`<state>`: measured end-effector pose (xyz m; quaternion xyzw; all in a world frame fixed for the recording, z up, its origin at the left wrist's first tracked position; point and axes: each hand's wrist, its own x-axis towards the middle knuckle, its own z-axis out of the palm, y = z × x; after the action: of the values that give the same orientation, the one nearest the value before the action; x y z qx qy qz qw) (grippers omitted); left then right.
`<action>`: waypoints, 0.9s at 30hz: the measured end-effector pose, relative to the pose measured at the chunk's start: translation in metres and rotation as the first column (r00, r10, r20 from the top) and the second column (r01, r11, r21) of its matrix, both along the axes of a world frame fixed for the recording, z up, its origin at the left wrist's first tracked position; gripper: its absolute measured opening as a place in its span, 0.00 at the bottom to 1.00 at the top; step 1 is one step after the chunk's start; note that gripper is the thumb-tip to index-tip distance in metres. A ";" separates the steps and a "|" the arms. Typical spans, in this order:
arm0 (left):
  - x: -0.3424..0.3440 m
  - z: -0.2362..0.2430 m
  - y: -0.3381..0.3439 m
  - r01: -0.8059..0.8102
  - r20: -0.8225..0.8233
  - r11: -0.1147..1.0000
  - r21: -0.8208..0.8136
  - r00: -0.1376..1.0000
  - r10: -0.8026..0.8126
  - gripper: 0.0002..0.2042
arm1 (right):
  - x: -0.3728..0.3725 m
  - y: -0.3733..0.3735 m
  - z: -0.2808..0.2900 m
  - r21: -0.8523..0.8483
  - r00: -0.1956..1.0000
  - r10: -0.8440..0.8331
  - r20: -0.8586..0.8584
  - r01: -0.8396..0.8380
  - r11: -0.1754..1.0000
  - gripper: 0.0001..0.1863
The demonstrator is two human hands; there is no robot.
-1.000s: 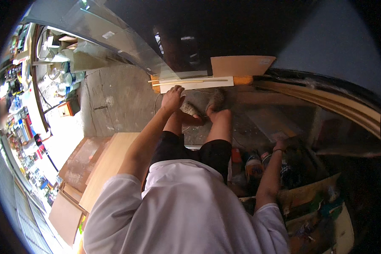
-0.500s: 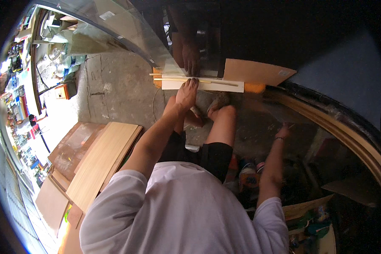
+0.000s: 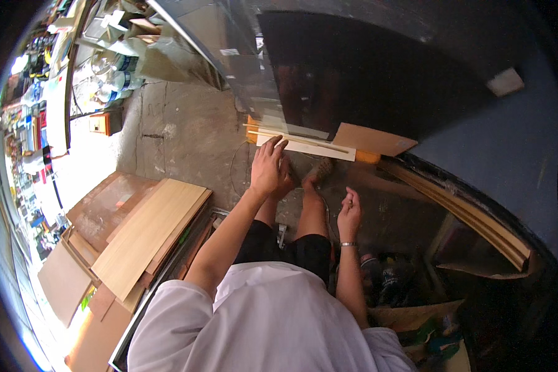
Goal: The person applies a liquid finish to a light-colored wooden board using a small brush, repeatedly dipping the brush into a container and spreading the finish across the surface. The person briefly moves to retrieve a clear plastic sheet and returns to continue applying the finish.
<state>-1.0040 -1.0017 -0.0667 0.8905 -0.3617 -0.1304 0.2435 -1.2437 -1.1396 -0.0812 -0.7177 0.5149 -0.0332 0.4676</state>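
Observation:
Ahead of me, my left hand [image 3: 270,158] has its fingers loosely extended at the near edge of a white strip [image 3: 328,154] where thin pale sticks [image 3: 316,143] lie; whether they touch is unclear. The strip rests on a yellow-orange ledge [image 3: 367,158], with a brown cardboard piece [image 3: 373,137] at its back. Beyond stands a clear glass sheet [image 3: 239,68] against a dark panel [image 3: 353,68]. My right hand [image 3: 350,212] is raised below the strip's right part, its fingers curled round something too small to make out.
Wooden boards [image 3: 146,239] are stacked at my left above the concrete floor [image 3: 173,136]. Cluttered shelves and plastic bottles [image 3: 115,80] stand at the far left. A curved wooden edge [image 3: 465,229] runs along the right, above a box of odds and ends [image 3: 415,316] beside me.
My right hand has come inward and up from low at the right. My left hand first moved onto the sticks, then drew slightly back from them. The view has shifted.

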 end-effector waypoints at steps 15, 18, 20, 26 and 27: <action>0.220 0.154 -0.014 0.090 0.561 0.906 -0.414 0.809 0.176 0.19 | 0.238 -0.107 0.138 -0.811 0.798 0.594 0.104 -0.277 0.515 0.11; 0.235 0.179 -0.033 0.165 0.657 0.933 -0.320 0.748 0.093 0.21 | 0.241 -0.088 0.139 -0.772 0.802 0.586 0.118 -0.297 0.562 0.11; 0.233 0.187 -0.042 0.168 0.642 0.975 -0.145 0.766 -0.036 0.32 | 0.244 -0.078 0.138 -0.778 0.779 0.614 0.128 -0.305 0.549 0.11; 0.231 0.191 -0.054 0.141 0.624 0.984 -0.111 0.781 -0.041 0.34 | 0.248 -0.063 0.137 -0.758 0.798 0.585 0.147 -0.289 0.585 0.10; 0.231 0.190 -0.054 0.143 0.643 0.984 -0.106 0.765 -0.043 0.34 | 0.249 -0.062 0.138 -0.759 0.797 0.584 0.151 -0.285 0.585 0.09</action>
<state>-0.7726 -1.0556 0.1234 0.8421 -0.4752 0.1947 0.1651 -0.9950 -1.2020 0.0565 -0.9235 0.1628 -0.2488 0.2423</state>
